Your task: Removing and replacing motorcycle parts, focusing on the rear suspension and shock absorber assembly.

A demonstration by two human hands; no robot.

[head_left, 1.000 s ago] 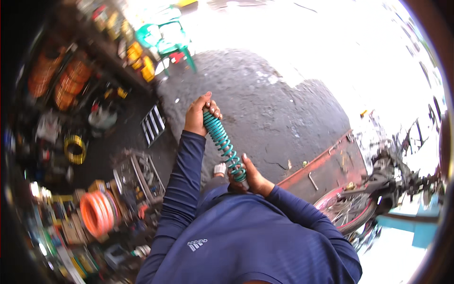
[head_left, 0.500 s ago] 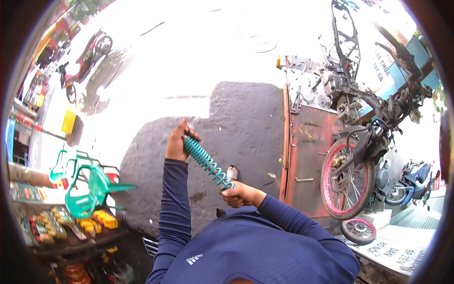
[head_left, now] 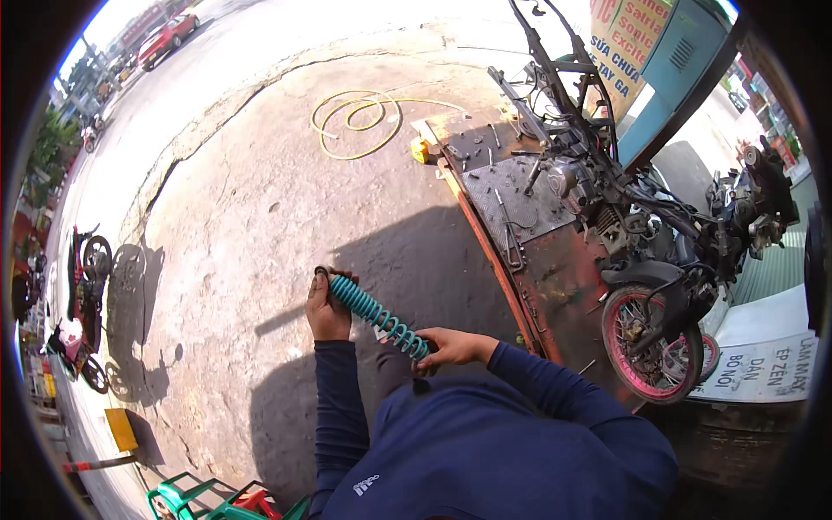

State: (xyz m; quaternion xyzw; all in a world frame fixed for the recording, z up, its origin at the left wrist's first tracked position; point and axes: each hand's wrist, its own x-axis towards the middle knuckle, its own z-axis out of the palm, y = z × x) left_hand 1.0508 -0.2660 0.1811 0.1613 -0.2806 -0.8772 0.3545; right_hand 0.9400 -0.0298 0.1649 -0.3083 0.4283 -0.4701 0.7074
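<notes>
A teal coil-spring shock absorber slants across in front of my body, its upper end to the left and its lower end to the right. My left hand is closed round the upper end, where a dark ring shows beside the thumb. At the lower end, my right hand grips the last coils, the thumb lying on top. The palm sides of both hands are hidden.
On the right, a stripped motorcycle with a pink-rimmed front wheel stands on a red metal platform. Several tools lie on the platform. A yellow hose lies coiled on the ground. Green plastic chairs stand at the lower left.
My view has swung to the right and upward, bringing in the hose and a red car. Both hands still hold the shock absorber, and a dark ring now shows at its upper end.
</notes>
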